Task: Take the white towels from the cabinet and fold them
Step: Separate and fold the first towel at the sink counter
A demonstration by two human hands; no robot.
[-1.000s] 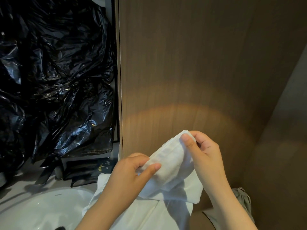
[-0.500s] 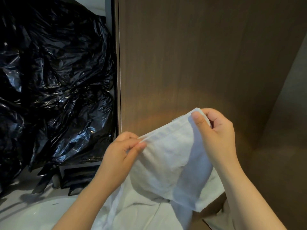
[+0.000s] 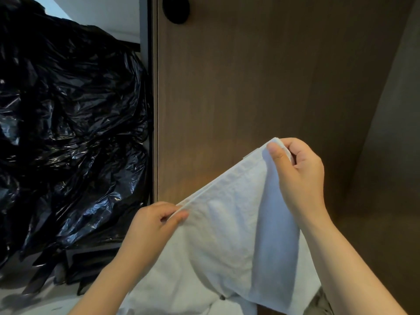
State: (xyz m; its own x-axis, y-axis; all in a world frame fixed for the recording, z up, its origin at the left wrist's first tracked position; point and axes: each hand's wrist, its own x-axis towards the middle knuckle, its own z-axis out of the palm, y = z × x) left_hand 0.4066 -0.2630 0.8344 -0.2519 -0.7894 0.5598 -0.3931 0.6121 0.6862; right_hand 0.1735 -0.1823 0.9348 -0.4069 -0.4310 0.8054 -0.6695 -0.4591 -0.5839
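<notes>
A white towel hangs in the air in front of a brown wooden cabinet door. My left hand pinches its lower left corner between thumb and fingers. My right hand grips the upper right corner, held higher. The top edge runs taut on a slant between both hands, with doubled layers showing along it. The rest of the towel drapes down toward my body, its lower end hidden at the frame's bottom.
A large crumpled black plastic bag fills the left side, beside the door's edge. A round black knob sits at the top of the door. A pale counter surface lies at the bottom left. A wooden side wall stands on the right.
Both hands have risen and spread apart, stretching the towel's top edge wider. The view has tilted up, so the white basin at the lower left has left the frame.
</notes>
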